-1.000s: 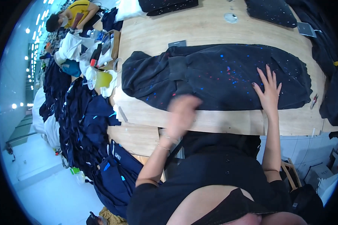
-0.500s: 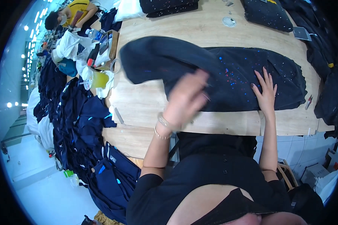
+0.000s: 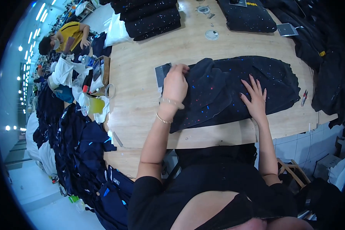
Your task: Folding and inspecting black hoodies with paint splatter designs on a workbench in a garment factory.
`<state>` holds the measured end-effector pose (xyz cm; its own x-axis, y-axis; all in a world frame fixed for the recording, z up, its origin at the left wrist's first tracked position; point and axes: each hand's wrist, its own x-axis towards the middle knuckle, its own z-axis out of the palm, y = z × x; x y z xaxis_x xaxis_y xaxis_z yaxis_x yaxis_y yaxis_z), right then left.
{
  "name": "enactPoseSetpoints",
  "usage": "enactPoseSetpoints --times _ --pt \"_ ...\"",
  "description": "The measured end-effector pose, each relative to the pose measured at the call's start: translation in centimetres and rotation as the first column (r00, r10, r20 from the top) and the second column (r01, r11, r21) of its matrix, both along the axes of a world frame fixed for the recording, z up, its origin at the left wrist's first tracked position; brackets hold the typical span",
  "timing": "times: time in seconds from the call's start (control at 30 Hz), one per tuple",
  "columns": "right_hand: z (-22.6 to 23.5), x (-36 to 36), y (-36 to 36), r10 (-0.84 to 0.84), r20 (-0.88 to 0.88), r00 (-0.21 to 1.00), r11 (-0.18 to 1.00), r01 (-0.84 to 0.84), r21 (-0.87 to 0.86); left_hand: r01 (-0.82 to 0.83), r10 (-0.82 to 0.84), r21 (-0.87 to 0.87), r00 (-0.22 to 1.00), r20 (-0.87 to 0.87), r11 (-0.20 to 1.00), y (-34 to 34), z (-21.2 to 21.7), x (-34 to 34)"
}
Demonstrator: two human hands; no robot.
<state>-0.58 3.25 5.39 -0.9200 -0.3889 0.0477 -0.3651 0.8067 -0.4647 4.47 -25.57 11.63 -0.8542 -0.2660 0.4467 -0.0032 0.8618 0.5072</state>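
Observation:
A black garment with blue, red and white specks lies folded on the wooden table in front of me. At its left end my left hand is closed, fingers curled together on the cloth's edge; the fingertips are partly hidden. A grey square tag sticks out from under the cloth beside that hand. My right hand rests flat on the garment's right half, fingers spread. The cloth's top layer is rumpled between my hands. To the right of the garment lies a small pair of red-handled thread snips.
Folded speckled garments are stacked at the far left, another at the far right. Dark clothing hangs along the right edge. On the left are a tape roll, a yellow drink cup, a blade and heaped navy clothes.
The garment's raised left part has come down and now lies folded over the rest. My left hand has moved up and left to the edge. The grey tag has come into view.

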Motion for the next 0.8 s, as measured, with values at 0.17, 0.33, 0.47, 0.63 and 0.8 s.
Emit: enactPoseSetpoints --times 0.17,0.33,0.47,0.63,0.8 --pt "-0.2 0.0 -0.2 0.015 -0.016 1.000 1.000 -0.015 -0.022 0.405 -0.785 0.673 0.351 0.510 0.618 -3.2 -3.4 -2.9" --pt "0.1 0.0 0.1 0.002 0.023 1.000 0.999 -0.001 -0.033 0.573 -0.517 0.278 0.307 0.799 0.771 -7.8 -3.0 3.5" --pt "0.4 0.0 -0.1 0.009 0.012 1.000 1.000 -0.009 -0.018 0.544 -0.506 0.269 0.348 0.789 0.795 -17.7 -1.2 10.5" --pt "3.4 0.5 -2.8 -0.063 0.026 0.998 0.942 0.051 0.331 0.466 -0.476 0.262 0.430 0.767 0.845 -18.2 -2.7 15.1" --pt "4.8 0.8 -11.1 0.325 -0.157 0.932 0.945 -0.323 0.041 0.427 -0.451 0.245 0.491 0.745 0.871 -16.5 -4.4 17.3"
